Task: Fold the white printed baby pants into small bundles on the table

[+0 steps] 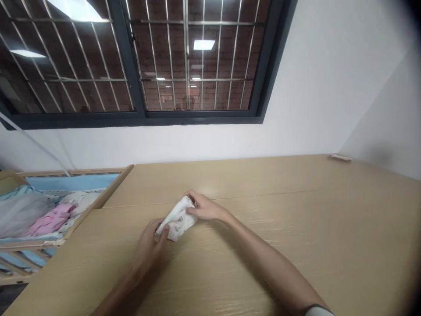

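A small soft white bundle (pixel 178 219) with faint printed marks is stretched between my two hands, over the wooden surface. It looks like a folded diaper, though its kind is not certain. My left hand (pixel 154 240) pinches its lower left end, with the thumb on the near face. At the upper right end, the thumb and fingers of my right hand (pixel 205 207) are closed on it. A rolled or folded edge runs along its upper side. Some fingertips are hidden behind it.
The light wooden surface (pixel 279 232) has a seam across it. On the left stands a wooden crib (pixel 80 224) with blue padding, holding pink cloth (pixel 52 219) and white bedding. A small flat object (pixel 340 158) lies at the back right corner. Behind is a barred window (pixel 197 66).
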Tool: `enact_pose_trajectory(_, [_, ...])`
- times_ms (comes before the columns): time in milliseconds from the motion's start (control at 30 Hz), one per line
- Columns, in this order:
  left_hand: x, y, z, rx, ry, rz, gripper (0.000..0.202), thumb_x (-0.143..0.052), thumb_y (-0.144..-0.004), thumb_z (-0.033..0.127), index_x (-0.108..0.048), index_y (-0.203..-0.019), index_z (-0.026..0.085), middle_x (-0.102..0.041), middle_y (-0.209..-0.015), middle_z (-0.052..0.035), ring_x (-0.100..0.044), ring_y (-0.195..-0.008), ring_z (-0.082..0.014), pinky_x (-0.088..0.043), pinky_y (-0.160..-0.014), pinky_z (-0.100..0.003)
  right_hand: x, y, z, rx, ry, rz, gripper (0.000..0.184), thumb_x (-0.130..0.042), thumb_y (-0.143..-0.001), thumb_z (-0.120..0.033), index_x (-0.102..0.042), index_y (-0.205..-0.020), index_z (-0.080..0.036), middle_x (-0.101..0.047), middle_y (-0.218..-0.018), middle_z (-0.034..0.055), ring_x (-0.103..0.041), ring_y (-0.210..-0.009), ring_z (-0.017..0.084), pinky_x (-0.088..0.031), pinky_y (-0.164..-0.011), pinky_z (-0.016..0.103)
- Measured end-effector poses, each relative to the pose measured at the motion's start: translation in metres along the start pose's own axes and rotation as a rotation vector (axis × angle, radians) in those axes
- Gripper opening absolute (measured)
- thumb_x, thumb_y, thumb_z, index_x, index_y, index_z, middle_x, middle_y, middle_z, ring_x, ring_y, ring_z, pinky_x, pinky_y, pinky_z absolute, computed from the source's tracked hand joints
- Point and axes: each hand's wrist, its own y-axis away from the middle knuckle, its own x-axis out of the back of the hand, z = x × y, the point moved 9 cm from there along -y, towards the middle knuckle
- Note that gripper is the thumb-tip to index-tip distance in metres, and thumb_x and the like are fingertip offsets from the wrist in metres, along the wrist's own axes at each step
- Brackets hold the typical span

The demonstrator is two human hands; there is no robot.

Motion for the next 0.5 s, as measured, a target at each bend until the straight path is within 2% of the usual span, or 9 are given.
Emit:
enact_pose_trajectory(100, [-0.016,0.012,-0.002,0.214,0.38,-0.112,0.057,-0.062,-0.09,0.058,-0.046,-0.13,0.02,-0.073,-0.111,-0.0113,-0.071,-0.098,-0.0289,-0.059,-0.078,-0.038,0.008,0.001,0.008,-0.126,-0.242,0.044,0.054,-0.071,-0.083,-0.031,-0.043,-0.128,-0.023,-0.055,-0.08,-0.005,-0.053,-0.068,0.014,-0.042,-0.059,0.024])
enact_pose_trajectory(167, [-0.025,0.02,0.001,0.231,0.385,-0.162,0.068,-0.064,-0.089,0.059,-0.036,-0.137,0.02,-0.075,-0.093,-0.0068,-0.072,-0.081,-0.0261,-0.056,-0.065,-0.033,0.003,0.003,0.021,-0.212,-0.291,0.049,0.061,-0.076,-0.08,-0.038,-0.043,-0.129,-0.024,-0.054,-0.077,-0.0062,-0.051,-0.063,0.013,-0.04,-0.055,0.023])
enact_pose_trajectory(233, [-0.031,0.025,0.003,0.182,0.2,-0.188,0.065,-0.061,-0.091,0.057,-0.036,-0.137,0.019,-0.069,-0.073,0.0003,-0.067,-0.064,-0.023,-0.049,-0.057,-0.031,-0.006,0.003,0.039,-0.265,-0.272,0.062,0.061,-0.081,-0.076,-0.038,-0.047,-0.124,-0.023,-0.058,-0.08,-0.0042,-0.053,-0.063,0.012,-0.041,-0.055,0.023])
enact_pose_trajectory(300, [-0.034,0.028,0.003,0.119,-0.048,-0.199,0.053,-0.054,-0.094,0.053,-0.042,-0.133,0.019,-0.064,-0.066,0.0026,-0.064,-0.061,-0.0225,-0.047,-0.057,-0.031,-0.016,0.001,0.057,-0.272,-0.233,0.105,0.055,-0.083,-0.074,-0.034,-0.052,-0.116,-0.021,-0.061,-0.086,-0.0007,-0.058,-0.069,0.014,-0.044,-0.058,0.024])
enact_pose_trajectory(433, [-0.03,0.027,0.006,0.006,-0.504,-0.174,0.036,-0.044,-0.099,0.044,-0.053,-0.125,0.02,-0.069,-0.08,-0.0032,-0.068,-0.072,-0.0252,-0.048,-0.064,-0.035,-0.024,-0.003,0.084,-0.285,-0.164,0.267,0.039,-0.078,-0.079,-0.028,-0.055,-0.109,-0.017,-0.065,-0.105,0.0084,-0.065,-0.086,0.018,-0.053,-0.073,0.03])
enact_pose_trajectory(500, [-0.022,0.025,0.019,-0.103,-0.653,-0.106,0.03,-0.044,-0.1,0.041,-0.057,-0.117,0.02,-0.07,-0.087,-0.007,-0.068,-0.08,-0.0269,-0.051,-0.071,-0.038,-0.017,-0.003,0.076,-0.25,-0.117,0.331,0.037,-0.069,-0.088,-0.028,-0.054,-0.12,-0.016,-0.063,-0.12,0.0143,-0.066,-0.099,0.021,-0.055,-0.083,0.036])
